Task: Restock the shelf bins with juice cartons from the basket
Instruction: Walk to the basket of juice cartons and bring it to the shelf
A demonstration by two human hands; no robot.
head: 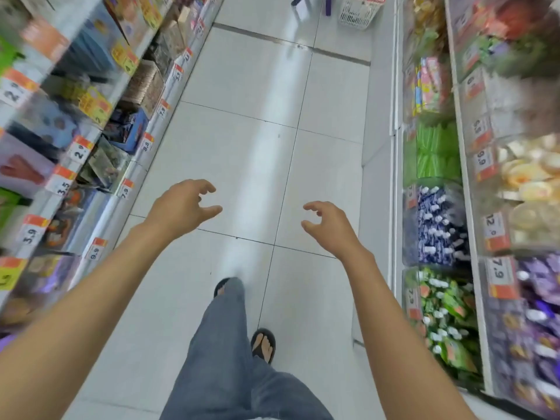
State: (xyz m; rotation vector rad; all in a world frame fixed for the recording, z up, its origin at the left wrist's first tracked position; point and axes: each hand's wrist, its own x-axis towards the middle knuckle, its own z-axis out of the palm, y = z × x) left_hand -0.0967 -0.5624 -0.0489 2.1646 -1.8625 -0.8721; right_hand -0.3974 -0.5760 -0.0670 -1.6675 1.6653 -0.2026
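Note:
A white plastic basket [359, 10] stands on the floor at the far end of the aisle, top centre; its contents cannot be made out and no juice carton is visible. My left hand [185, 204] and my right hand [328, 222] are both stretched forward over the tiled floor, far short of the basket. Each has loosely curled fingers and holds nothing. Clear shelf bins [436, 225] line the right side, filled with wrapped sweets and snacks.
Shelves with boxed goods and orange price tags [145, 140] run along the left. A white tiled floor [248, 122] forms the aisle between the two shelf rows. My jeans-clad legs and sandalled feet [263, 344] are in mid-step. Blue stool legs [328, 4] stand beside the basket.

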